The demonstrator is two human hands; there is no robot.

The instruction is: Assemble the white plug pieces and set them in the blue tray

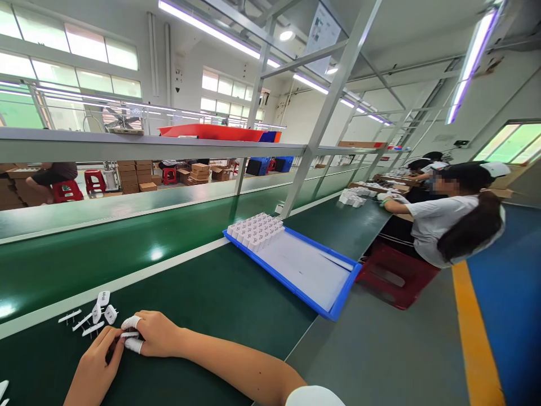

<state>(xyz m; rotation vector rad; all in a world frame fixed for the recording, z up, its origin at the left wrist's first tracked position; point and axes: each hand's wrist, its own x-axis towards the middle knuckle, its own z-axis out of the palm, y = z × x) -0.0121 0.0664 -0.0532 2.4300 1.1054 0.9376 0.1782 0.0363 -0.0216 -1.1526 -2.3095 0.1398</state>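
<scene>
Green counter [190,299] is stretched beneath everything, and a blue tray [344,293] is set on it at an angle beyond the hands, apparently kept clear of the working spot yet within reach. In the tray, whose floor is covered by a white lining [300,268], white blocks [256,228] with dark marks on top are packed in close rows at the far-left end, probably so that they are kept upright and in order. Nearer, the right hand [158,332] and left hand [95,361] are brought together. Beside them, loose white pieces [97,313] with thin prongs are clustered on the counter, likely for easy picking. Between the hands, one small white part [129,335] is pinched by the fingers of both, narrowly closed on it, presumably for steadiness; the right thumb and forefinger are capped by white finger covers [133,344].
</scene>
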